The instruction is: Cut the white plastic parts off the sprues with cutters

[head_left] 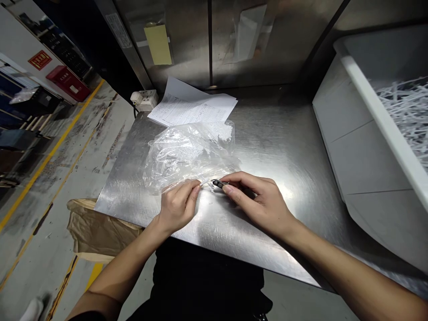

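Note:
My left hand (179, 204) is closed, pinching a thin white plastic piece (205, 181) with small branches. In the fingers of my right hand (261, 198) is a nail clipper (218, 183), its jaws pointing left at the white piece. The two hands are a short way apart over the steel table (281, 142). Just beyond them lies a crumpled clear plastic bag (177, 154) with small white bits inside. Whether the clipper's jaws touch the white piece is too small to tell.
Printed sheets (197, 107) lie behind the bag, beside a power socket (147, 100). A large grey bin (364, 138) full of thin white plastic strips (408, 111) stands at the right. Below the table's left edge is a brown sack (100, 232).

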The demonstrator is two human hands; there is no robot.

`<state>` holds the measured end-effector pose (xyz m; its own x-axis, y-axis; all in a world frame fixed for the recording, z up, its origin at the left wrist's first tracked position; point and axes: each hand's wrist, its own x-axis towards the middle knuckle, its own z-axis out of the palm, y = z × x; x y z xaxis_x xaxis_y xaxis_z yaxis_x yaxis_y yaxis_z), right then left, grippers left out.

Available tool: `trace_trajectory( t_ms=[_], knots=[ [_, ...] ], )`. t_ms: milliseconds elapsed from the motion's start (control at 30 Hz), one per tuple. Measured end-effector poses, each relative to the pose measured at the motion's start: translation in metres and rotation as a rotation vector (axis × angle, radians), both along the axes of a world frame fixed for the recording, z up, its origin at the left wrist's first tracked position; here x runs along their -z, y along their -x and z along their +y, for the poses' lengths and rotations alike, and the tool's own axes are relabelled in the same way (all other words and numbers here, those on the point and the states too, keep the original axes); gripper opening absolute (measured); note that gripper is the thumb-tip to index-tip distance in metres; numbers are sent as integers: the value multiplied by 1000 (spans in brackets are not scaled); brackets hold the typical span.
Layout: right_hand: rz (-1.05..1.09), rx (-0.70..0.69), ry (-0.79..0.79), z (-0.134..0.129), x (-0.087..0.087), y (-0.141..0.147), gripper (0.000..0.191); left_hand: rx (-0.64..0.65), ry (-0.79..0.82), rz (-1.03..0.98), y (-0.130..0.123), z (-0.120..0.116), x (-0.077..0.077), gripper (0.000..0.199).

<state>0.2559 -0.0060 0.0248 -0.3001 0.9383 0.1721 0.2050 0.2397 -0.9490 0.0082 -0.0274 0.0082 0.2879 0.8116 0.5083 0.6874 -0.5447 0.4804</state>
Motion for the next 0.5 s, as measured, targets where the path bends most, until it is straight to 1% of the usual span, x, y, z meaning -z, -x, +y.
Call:
trace_trajectory(
  t_ms=[133,367,500],
  knots=[
    [-11,-3,-40,-3,1,3,15,46,-25,20,-3,0,-2,16],
    [13,16,-147,-6,0,8,13,116,-86,46,-4,1,0,13],
    [-2,14,-157,-5,-1,9,13,131,-87,69,-4,2,0,13]
  ],
)
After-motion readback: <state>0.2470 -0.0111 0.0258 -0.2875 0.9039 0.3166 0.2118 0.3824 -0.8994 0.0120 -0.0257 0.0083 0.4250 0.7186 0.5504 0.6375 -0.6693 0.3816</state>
